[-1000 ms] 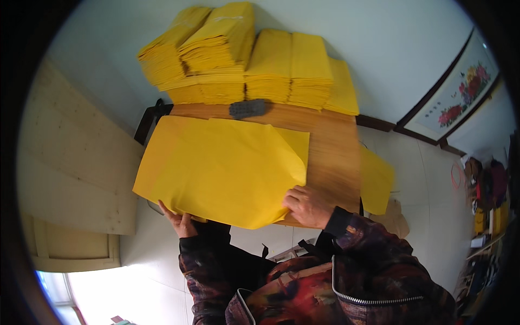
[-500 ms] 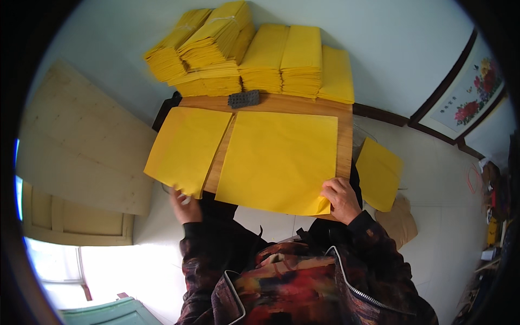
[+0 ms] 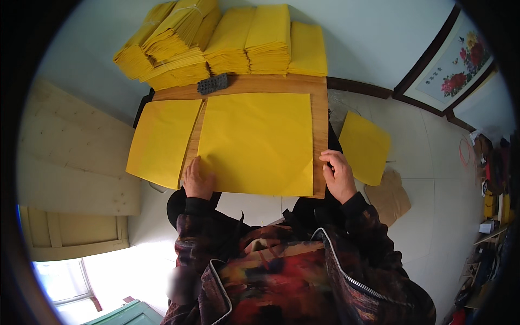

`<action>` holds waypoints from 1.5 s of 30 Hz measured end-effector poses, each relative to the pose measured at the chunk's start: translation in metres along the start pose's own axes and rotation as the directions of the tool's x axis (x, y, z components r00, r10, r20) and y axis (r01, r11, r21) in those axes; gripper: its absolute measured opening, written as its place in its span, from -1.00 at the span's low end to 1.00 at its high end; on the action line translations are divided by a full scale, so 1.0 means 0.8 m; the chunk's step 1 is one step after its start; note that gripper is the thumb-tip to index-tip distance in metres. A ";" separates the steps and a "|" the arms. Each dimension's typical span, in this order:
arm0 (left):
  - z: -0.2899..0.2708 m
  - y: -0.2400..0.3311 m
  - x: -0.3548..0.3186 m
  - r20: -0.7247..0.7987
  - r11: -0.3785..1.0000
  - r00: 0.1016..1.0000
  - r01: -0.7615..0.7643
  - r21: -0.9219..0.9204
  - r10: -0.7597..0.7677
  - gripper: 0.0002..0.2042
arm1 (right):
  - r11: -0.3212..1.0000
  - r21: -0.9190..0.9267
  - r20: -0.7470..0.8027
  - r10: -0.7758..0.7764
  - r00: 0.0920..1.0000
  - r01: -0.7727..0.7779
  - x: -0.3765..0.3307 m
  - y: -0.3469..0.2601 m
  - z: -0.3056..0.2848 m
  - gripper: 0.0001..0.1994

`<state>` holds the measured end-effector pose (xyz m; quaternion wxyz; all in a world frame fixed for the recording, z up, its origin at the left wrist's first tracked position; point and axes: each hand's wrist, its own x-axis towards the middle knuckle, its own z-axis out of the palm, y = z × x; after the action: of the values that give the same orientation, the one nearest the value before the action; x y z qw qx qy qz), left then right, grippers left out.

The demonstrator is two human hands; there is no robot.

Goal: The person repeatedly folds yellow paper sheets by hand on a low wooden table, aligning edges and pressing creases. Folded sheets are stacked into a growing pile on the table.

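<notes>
A large yellow paper sheet lies flat on the wooden table, its near edge reaching the table's front. My left hand rests at the sheet's lower left corner, open, with the fingers lying on the paper's edge and the wood. Just off the sheet's right side is my right hand, fingers loosely bent and thumb apart, with nothing seen in it. Left of the large sheet, across a narrow strip of bare wood, lies a narrower yellow paper piece or stack.
Several folded yellow paper stacks line the table's far side, some tied in bundles. A dark grey textured block sits before them. More yellow paper stands low on the right, near brown paper on the floor.
My right hand has let go of the large sheet's lower right corner, which now lies flat. My left hand has moved right, from the narrower paper to the large sheet. The whole view has shifted.
</notes>
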<state>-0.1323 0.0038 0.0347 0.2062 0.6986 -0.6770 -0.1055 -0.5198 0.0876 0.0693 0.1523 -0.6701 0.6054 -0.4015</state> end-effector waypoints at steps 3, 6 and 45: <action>-0.006 -0.015 0.029 0.084 0.991 0.996 -0.020 -0.131 0.032 -0.44 | 0.992 0.099 0.032 0.075 0.997 -0.078 0.014 0.006 0.003 -0.79; 0.002 -0.018 0.069 0.089 0.921 0.996 0.009 -0.390 0.027 -0.48 | 0.966 0.158 0.075 0.194 0.978 -0.204 0.036 0.007 0.006 -0.71; 0.025 0.023 0.134 0.138 0.778 0.980 0.197 -0.596 -0.143 -0.53 | 0.993 -0.062 0.037 0.101 0.994 -0.098 0.080 0.012 0.027 -0.71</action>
<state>-0.1507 -0.1051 0.0388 0.3800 0.6485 -0.5497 -0.3646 -0.5140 0.0199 0.0715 0.1640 -0.6512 0.6466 -0.3618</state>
